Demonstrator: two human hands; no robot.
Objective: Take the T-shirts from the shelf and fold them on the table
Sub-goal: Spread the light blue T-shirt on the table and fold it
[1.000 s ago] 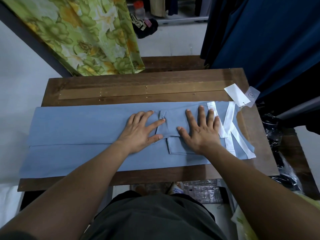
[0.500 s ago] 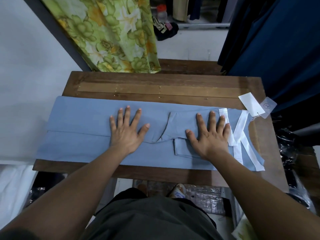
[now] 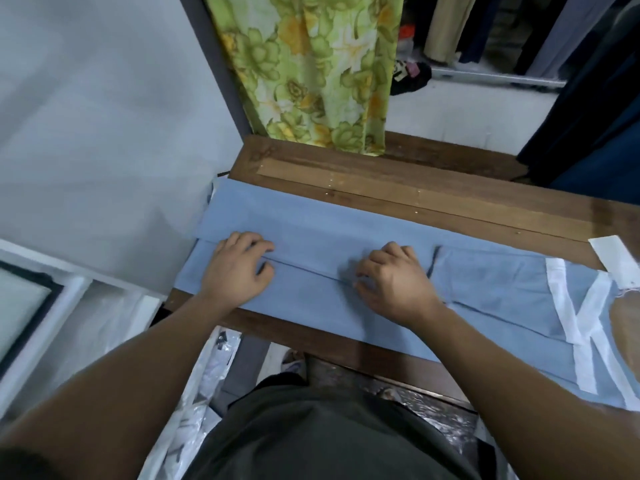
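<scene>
- Across the table [image 3: 450, 199], from nine o'clock to four o'clock, a blue T-shirt [image 3: 346, 230] is laid out as a long folded strip, white collar bands at the right end.
- Judged light, soft and limp; it is best gripped at the left hem corners.
- The left hand [image 3: 239, 268] and right hand [image 3: 394, 282] are curled onto the fold seam; whether cloth is pinched cannot be told.
- A white tag [image 3: 613, 258] lies at three o'clock.

On the wooden table [image 3: 398, 188], both hands, left hand [image 3: 235, 271] and right hand [image 3: 394, 282], rest with fingers curled, perhaps pinching, on the long-folded blue T-shirt [image 3: 311, 220] beside its white-banded collar [image 3: 581, 306].
</scene>
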